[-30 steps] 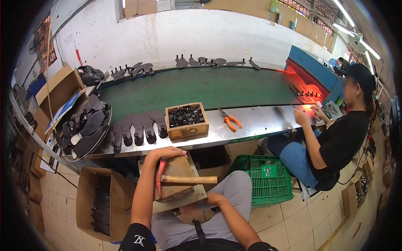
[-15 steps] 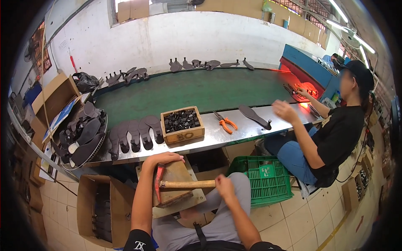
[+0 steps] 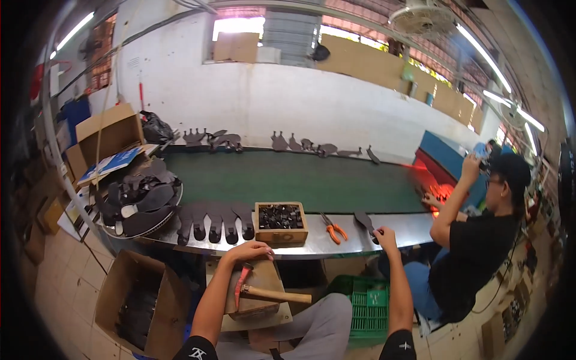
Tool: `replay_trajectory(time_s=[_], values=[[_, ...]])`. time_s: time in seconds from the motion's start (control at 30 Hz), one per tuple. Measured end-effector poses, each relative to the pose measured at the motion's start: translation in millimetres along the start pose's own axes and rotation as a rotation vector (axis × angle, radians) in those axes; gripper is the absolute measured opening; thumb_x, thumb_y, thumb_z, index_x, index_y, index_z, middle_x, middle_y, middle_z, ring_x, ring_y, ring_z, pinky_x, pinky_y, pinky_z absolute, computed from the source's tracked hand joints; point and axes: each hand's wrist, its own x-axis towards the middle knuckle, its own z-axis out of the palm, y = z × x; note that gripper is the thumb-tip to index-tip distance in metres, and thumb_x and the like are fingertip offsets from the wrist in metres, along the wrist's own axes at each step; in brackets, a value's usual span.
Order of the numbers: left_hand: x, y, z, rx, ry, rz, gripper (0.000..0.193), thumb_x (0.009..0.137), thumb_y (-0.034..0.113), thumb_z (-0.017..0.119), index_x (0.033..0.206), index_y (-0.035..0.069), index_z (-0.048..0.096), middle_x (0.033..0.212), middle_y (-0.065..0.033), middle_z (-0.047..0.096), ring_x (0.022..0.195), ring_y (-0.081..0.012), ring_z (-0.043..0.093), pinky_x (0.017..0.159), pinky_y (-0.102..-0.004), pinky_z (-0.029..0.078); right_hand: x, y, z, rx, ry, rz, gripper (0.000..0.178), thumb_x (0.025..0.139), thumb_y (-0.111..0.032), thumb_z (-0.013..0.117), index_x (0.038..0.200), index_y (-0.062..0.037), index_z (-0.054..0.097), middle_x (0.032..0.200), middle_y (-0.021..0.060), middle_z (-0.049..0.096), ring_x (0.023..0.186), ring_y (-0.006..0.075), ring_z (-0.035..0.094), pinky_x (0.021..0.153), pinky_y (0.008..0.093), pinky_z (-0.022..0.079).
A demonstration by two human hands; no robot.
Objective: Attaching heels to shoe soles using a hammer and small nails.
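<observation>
My right hand (image 3: 385,238) reaches over the table's near edge and pinches the heel end of a dark shoe sole (image 3: 362,220). My left hand (image 3: 251,250) rests above a wooden block (image 3: 257,311), fingers loosely extended with nothing visible in them. On that block lies a hammer (image 3: 277,294) with a red head and wooden handle, the handle pointing right. Neither hand touches it. Orange-handled pliers (image 3: 334,230) lie on the metal edge, left of the sole. Beside them a wooden box (image 3: 281,236) holds small black pieces.
Several dark soles (image 3: 214,219) stand in a row left of the box. A round basket (image 3: 144,231) heaped with soles is further left. A green conveyor belt (image 3: 288,180) runs behind. A co-worker (image 3: 480,240) sits at right; a cardboard box (image 3: 141,306) and green crate (image 3: 369,312) stand below.
My right hand has let go of the hammer handle and moved up and right to the sole. The view has tilted upward. The co-worker's nearer arm has risen toward the head.
</observation>
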Motion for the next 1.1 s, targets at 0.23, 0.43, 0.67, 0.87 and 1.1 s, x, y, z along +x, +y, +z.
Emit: replay_trajectory(time_s=[0.23, 0.43, 0.67, 0.87, 1.1], values=[[-31.9, 106.8, 29.5, 0.387, 0.409, 0.360, 0.061, 0.091, 0.021, 0.069, 0.141, 0.001, 0.040, 0.129, -0.0160, 0.057, 0.123, -0.0268, 0.054, 0.105, -0.0374, 0.042, -54.2, -264.2, -28.8, 1.368, -0.044, 0.273, 0.021, 0.095, -0.009, 0.062, 0.113, 0.0008, 0.063, 0.088, 0.0053, 0.062, 0.075, 0.0136, 0.061, 0.069, 0.0282, 0.053], [-88.3, 181.4, 84.3, 0.639, 0.624, 0.752, 0.067, 0.079, 0.013, 0.077, 0.138, 0.007, 0.046, 0.136, -0.0148, 0.053, 0.124, -0.0342, 0.053, 0.105, -0.0424, 0.042, -128.1, -409.1, -53.7, 1.563, -0.788, -0.270, 0.036, 0.099, -0.012, 0.054, 0.130, 0.0052, 0.052, 0.115, 0.0155, 0.063, 0.101, 0.0262, 0.066, 0.092, 0.0370, 0.052], [-189.5, 176.1, 105.7, 0.443, 0.854, 0.566, 0.046, 0.081, -0.003, 0.070, 0.125, 0.005, 0.059, 0.112, -0.0109, 0.066, 0.086, -0.0238, 0.069, 0.079, -0.0331, 0.056, -191.7, -374.7, 19.7, 0.083, -0.321, -0.721, 0.110, 0.070, -0.038, 0.085, 0.151, -0.0056, 0.019, 0.157, 0.0199, 0.014, 0.133, 0.0423, 0.033, 0.100, 0.0498, 0.044], [-188.9, 172.6, 137.2, -0.391, 1.087, 0.682, 0.091, 0.086, 0.002, 0.065, 0.152, 0.016, 0.003, 0.131, -0.0239, 0.048, 0.061, -0.0190, 0.064, 0.061, -0.0323, 0.057, -239.4, -291.9, 19.0, -0.160, -0.540, -0.319, 0.081, 0.071, -0.003, 0.066, 0.146, -0.0086, 0.034, 0.068, 0.0199, 0.063, 0.066, 0.0437, 0.063, 0.062, 0.0516, 0.050], [-99.7, 65.9, 122.9, 0.061, 0.962, 0.185, 0.052, 0.091, 0.007, 0.061, 0.138, 0.004, 0.039, 0.133, -0.0158, 0.050, 0.104, -0.0262, 0.060, 0.087, -0.0397, 0.051, -312.2, -210.9, -18.3, 0.314, -0.401, 0.033, 0.033, 0.078, -0.009, 0.069, 0.112, -0.0078, 0.066, 0.062, 0.0168, 0.060, 0.052, 0.0210, 0.061, 0.053, 0.0346, 0.047]])
